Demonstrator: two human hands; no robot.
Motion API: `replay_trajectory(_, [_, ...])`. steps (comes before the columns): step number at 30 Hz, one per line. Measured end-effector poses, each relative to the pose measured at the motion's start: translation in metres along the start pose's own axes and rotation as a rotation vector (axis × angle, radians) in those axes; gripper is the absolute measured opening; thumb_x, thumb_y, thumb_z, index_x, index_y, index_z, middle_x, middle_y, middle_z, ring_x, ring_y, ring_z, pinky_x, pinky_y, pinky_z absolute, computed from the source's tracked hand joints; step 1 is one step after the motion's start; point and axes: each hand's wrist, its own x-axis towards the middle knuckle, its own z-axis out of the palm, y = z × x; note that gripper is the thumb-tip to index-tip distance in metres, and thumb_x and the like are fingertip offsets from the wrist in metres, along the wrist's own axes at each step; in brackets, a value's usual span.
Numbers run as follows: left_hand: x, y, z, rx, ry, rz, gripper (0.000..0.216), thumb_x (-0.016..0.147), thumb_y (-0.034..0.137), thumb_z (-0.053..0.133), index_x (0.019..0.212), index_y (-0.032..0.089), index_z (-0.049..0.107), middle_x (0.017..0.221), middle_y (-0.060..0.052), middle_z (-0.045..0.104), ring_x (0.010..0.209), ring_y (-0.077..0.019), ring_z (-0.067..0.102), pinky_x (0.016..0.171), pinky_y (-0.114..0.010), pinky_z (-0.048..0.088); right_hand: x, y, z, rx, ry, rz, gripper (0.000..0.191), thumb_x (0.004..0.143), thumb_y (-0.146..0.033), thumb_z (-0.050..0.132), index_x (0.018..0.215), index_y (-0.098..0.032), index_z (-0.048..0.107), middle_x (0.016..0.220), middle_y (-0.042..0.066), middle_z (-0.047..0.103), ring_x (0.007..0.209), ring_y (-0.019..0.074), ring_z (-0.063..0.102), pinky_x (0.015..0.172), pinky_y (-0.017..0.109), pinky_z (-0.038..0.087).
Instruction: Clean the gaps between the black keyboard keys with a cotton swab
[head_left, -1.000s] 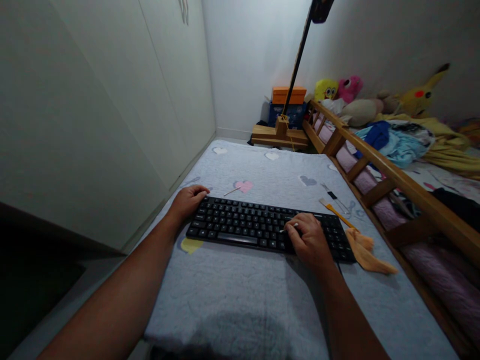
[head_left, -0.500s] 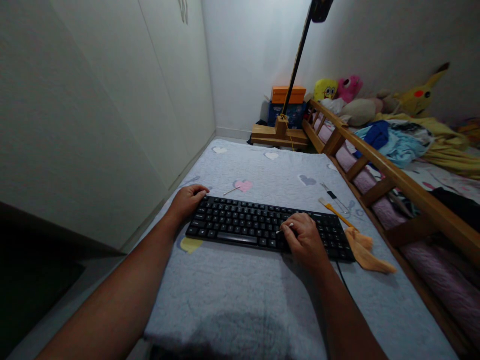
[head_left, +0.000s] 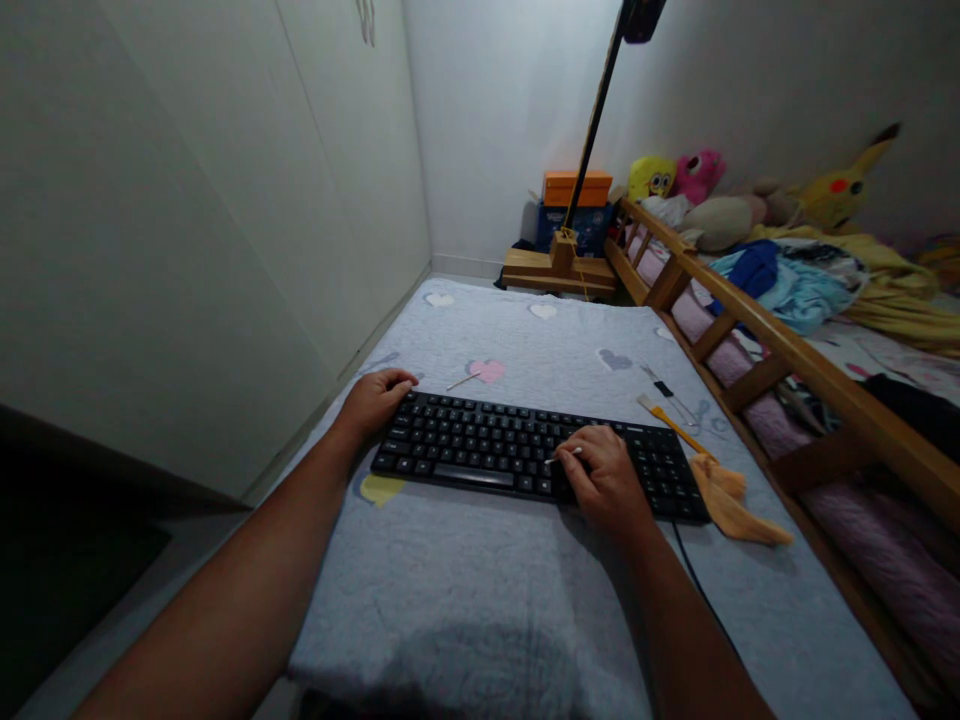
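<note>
One keyboard (head_left: 465,440) was laid crosswise, right end nearer; one swab (head_left: 553,460) (of two) was pinched by right hand (head_left: 606,478); left hand (head_left: 375,402), grip undetermined.

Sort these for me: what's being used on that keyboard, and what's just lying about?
Belongs: keyboard, cotton swab in the right hand; likely the brush, orange cloth, second swab.

Seemingly lying about: yellow plush toy, pink plush toy, orange box, blue fabric.
</note>
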Motion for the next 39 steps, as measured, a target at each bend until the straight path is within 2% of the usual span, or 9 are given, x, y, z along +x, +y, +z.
replay_trajectory(11, [0.0012,-0.0015,-0.0003,-0.009,0.002,-0.001,0.033,0.074,0.041,0.056,0.086,0.018,0.076,0.083,-0.006,0.074,0.083,-0.0283,0.067,0.082,-0.04,0.052,-0.0004,0.0073,-0.0083,-0.035,0.028,0.033,0.024,0.093,-0.024,0.05,0.074,-0.022,0.064,0.08,0.005,0.064,0.086,0.0222,0.056,0.084,0.039,0.039])
replay_trajectory(39, [0.0012,-0.002,0.0007,0.005,0.001,0.004,0.032,0.076,0.039,0.055,0.088,0.017,0.076,0.085,-0.006,0.074,0.083,-0.028,0.067,0.082,-0.039,0.052,-0.0002,0.0035,-0.0013,0.015,0.006,-0.015,0.021,0.094,-0.021,0.052,0.078,-0.021,0.066,0.084,0.005,0.066,0.089,0.0222,0.055,0.085,0.039,0.038])
